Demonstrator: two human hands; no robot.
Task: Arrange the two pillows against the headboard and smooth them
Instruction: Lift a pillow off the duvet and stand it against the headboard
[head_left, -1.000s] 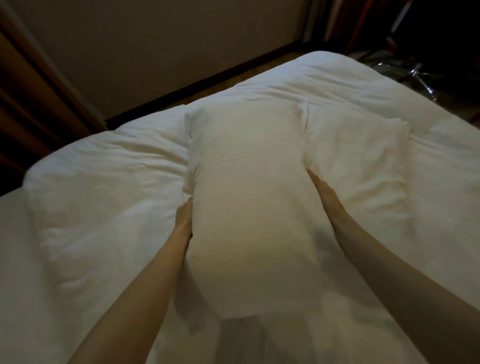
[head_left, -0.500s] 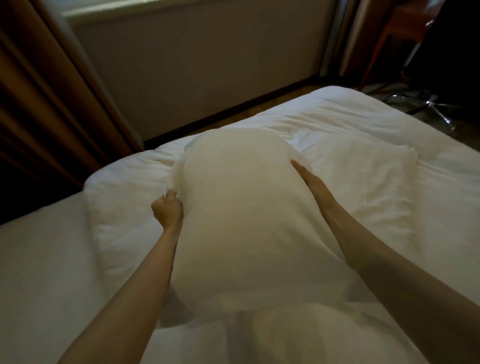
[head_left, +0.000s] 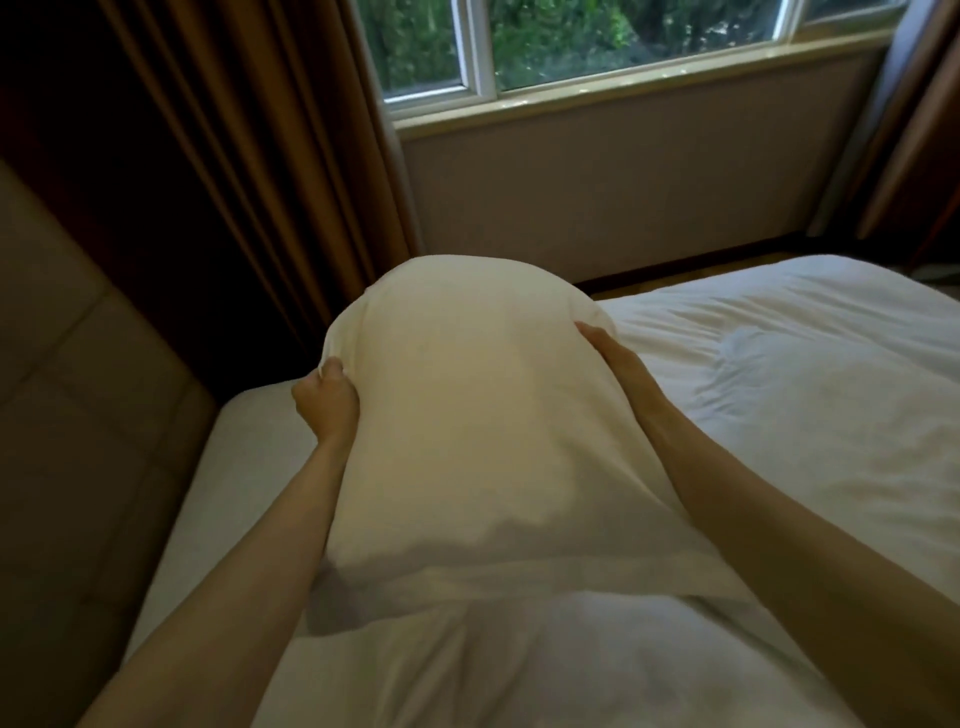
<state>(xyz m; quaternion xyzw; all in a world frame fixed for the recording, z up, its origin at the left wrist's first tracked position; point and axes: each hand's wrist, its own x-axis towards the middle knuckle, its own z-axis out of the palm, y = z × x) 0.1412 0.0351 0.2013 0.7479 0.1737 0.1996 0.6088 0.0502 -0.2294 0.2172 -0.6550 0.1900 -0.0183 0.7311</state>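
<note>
We hold the pillow (head_left: 467, 415) raised over the bed (head_left: 779, 405), left hand (head_left: 326, 402) clenching its edge, right hand (head_left: 618, 364) pressing flat against its side. That ungripping palm may let it slip short of the headboard (head_left: 78, 415).

Dim room; daylight enters only through the window (head_left: 571, 47), corners dark, edges bowed, slightly soft

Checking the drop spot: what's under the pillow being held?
Only white bedding shows below the pillow, held between the left hand and right hand. Whatever lies directly beneath is covered.
</note>
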